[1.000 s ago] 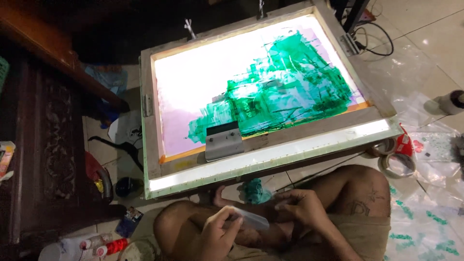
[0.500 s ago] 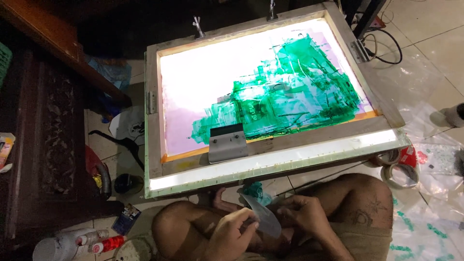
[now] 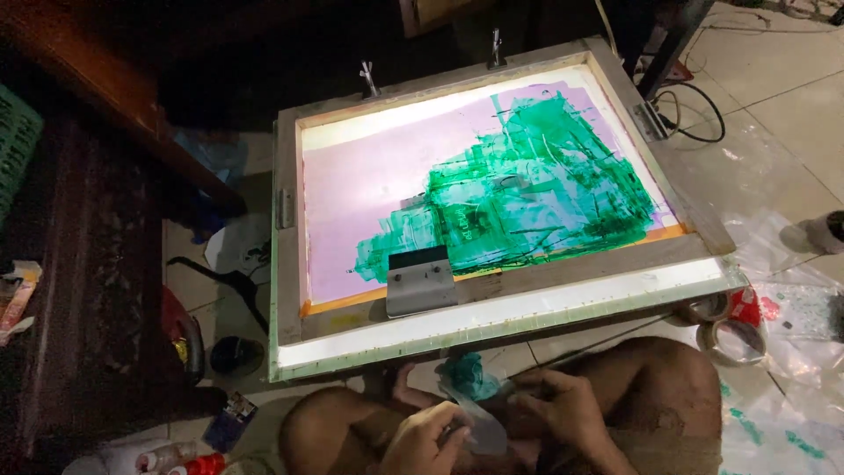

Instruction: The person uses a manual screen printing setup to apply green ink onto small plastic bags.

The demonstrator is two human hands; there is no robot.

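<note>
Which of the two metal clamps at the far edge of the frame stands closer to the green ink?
The right clamp: green ink reaches up almost below it, while the left clamp stands above bare pink mesh.

Clearance: your hands, left hand (image 3: 424,442) and right hand (image 3: 563,412), work in the narrow gap between your knees, under the front edge of the screen frame (image 3: 492,317). Obstacles: squeegee (image 3: 420,280) resting on that frame edge; tape rolls (image 3: 728,332) to your right; bottles (image 3: 176,457) to your left.
</note>
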